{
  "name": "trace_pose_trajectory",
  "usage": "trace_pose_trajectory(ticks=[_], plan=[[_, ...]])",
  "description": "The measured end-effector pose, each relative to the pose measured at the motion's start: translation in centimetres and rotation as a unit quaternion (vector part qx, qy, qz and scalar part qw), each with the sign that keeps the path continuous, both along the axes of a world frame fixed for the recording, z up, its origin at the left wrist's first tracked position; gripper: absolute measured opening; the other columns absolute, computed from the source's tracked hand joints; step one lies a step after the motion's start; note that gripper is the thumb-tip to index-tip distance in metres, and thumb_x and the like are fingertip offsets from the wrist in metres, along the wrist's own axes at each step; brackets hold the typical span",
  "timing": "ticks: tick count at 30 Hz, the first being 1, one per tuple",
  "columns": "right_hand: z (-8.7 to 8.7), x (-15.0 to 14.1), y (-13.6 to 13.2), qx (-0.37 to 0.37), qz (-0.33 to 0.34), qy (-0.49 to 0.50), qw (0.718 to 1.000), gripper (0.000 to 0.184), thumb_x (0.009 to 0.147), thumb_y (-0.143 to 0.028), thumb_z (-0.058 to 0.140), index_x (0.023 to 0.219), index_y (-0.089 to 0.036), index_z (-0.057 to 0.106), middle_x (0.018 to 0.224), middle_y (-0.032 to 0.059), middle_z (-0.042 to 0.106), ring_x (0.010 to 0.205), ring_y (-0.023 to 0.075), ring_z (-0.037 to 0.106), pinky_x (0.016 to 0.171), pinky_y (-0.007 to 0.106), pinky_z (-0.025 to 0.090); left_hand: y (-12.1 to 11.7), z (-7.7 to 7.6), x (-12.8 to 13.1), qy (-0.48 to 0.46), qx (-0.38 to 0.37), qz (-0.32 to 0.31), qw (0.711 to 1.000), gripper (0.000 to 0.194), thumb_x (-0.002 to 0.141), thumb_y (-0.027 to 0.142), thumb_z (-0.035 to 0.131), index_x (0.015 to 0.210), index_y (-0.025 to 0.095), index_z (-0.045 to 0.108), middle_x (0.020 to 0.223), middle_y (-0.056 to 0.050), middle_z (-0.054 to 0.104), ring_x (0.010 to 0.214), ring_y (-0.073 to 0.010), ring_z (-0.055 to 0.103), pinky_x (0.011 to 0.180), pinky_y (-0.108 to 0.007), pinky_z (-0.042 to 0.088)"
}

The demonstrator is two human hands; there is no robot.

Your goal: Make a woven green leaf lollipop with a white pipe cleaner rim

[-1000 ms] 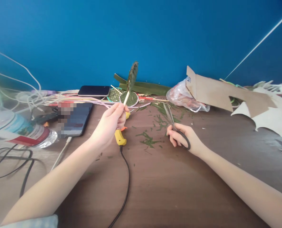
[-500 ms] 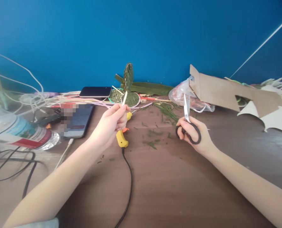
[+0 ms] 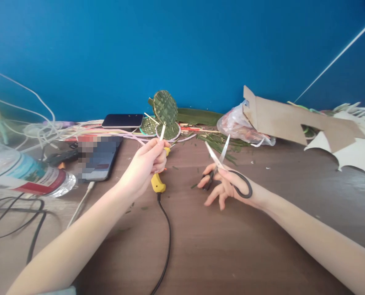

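Two at once: pinches fan by stick in left hand, likely to avoid crushing it; holds scissors spread in right hand.

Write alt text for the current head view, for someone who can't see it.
A left hand holds up a round woven green disc by its pale stick, while the right hand holds scissors, blades open. Farther back on the brown table are a phone, a plastic bag and cardboard, before a blue wall.
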State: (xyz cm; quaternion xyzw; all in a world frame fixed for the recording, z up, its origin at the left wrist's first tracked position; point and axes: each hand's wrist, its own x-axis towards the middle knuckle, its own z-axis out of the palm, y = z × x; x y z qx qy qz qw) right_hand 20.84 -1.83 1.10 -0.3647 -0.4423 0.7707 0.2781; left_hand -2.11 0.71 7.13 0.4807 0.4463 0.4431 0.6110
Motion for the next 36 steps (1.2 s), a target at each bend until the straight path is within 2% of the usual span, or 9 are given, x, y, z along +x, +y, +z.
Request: trace_pose_trajectory(ticks=[5,8,12,15,18,20,24,28,36], plan=[[-0.2,-1.7,-0.3,-0.065,0.064,0.098,0.991,0.041,0.084,-0.056,0.043,0.11,-0.025,0.047,0.128,0.0099,0.053,0.111,0.0268,0.058,0.085,0.045,0.05,-0.4,0.0,0.4,-0.006,-0.011,0.001,1.0,0.02,0.093,0.017,0.035,0.078,0.014,0.048,0.049,0.01,0.02,0.039,-0.0025,0.015,0.04,-0.015,0.015],[-1.3,-1.4,1.0,0.055,-0.077,0.054,0.994,0.039,0.083,-0.053,0.047,0.112,-0.028,0.048,0.133,0.0071,0.05,0.118,0.0233,0.053,0.104,0.044,0.035,-0.4,-0.1,0.6,-0.009,-0.02,-0.001,1.0,0.019,0.092,0.016,0.035,0.078,0.014,0.048,0.049,0.009,0.021,0.039,-0.0023,0.016,0.039,-0.015,0.014],[-1.7,0.5,3.1,0.262,-0.307,-0.043,0.914,0.035,0.081,-0.047,0.051,0.11,-0.027,0.05,0.134,0.0042,0.051,0.132,0.0209,0.037,0.111,0.04,0.025,-0.6,-0.5,0.7,-0.016,-0.044,-0.02,0.999,0.017,0.092,0.016,0.036,0.08,0.014,0.048,0.05,0.009,0.023,0.039,-0.0023,0.016,0.04,-0.014,0.014],[-0.5,1.6,3.2,0.178,-0.228,-0.008,0.957,0.037,0.083,-0.052,0.044,0.113,-0.03,0.046,0.135,0.0049,0.05,0.108,0.024,0.06,0.087,0.042,0.05,-0.8,-1.0,1.0,-0.007,-0.055,-0.033,0.998,0.017,0.091,0.018,0.036,0.081,0.014,0.048,0.05,0.008,0.028,0.039,-0.0034,0.023,0.041,-0.015,0.019],[0.6,2.2,2.4,0.039,0.046,0.01,0.998,0.048,0.082,-0.062,0.038,0.118,-0.031,0.044,0.136,0.0091,0.048,0.078,0.0265,0.07,0.048,0.034,0.053,-1.0,-1.5,1.3,-0.003,-0.061,-0.038,0.997,0.018,0.092,0.023,0.036,0.082,0.015,0.049,0.05,0.007,0.034,0.04,-0.0043,0.03,0.043,-0.016,0.024],[0.5,2.5,2.2,-0.016,0.149,0.008,0.989,0.051,0.082,-0.062,0.038,0.12,-0.029,0.045,0.136,0.0114,0.047,0.082,0.0287,0.069,0.049,0.036,0.054,-1.1,-1.7,1.5,-0.004,-0.072,-0.035,0.997,0.019,0.092,0.023,0.036,0.082,0.015,0.05,0.051,0.006,0.037,0.041,-0.0042,0.033,0.044,-0.016,0.025],[-1.0,2.8,3.1,0.079,-0.069,0.014,0.994,0.037,0.084,-0.052,0.045,0.11,-0.027,0.051,0.127,0.0071,0.057,0.113,0.0262,0.056,0.086,0.046,0.05,-1.4,-2.3,1.7,0.011,-0.081,-0.038,0.996,0.018,0.091,0.022,0.036,0.083,0.014,0.05,0.054,0.006,0.04,0.042,-0.0039,0.036,0.045,-0.017,0.026],[-1.8,3.1,4.2,0.248,-0.28,0.014,0.927,0.029,0.082,-0.045,0.051,0.104,-0.026,0.054,0.115,0.0037,0.065,0.124,0.0176,0.046,0.111,0.038,0.023,-2.1,-2.8,2.0,0.033,-0.089,-0.088,0.992,0.016,0.091,0.027,0.039,0.086,0.016,0.05,0.055,0.006,0.046,0.044,-0.0051,0.039,0.048,-0.018,0.029],[-0.7,2.5,3.5,0.094,-0.139,-0.021,0.986,0.042,0.081,-0.061,0.04,0.11,-0.031,0.044,0.134,0.0055,0.049,0.094,0.025,0.066,0.08,0.046,0.051,-3.9,-3.6,3.2,0.055,-0.17,-0.192,0.965,0.02,0.091,0.034,0.038,0.088,0.017,0.047,0.055,0.002,0.056,0.05,-0.009,0.049,0.053,-0.021,0.039]])
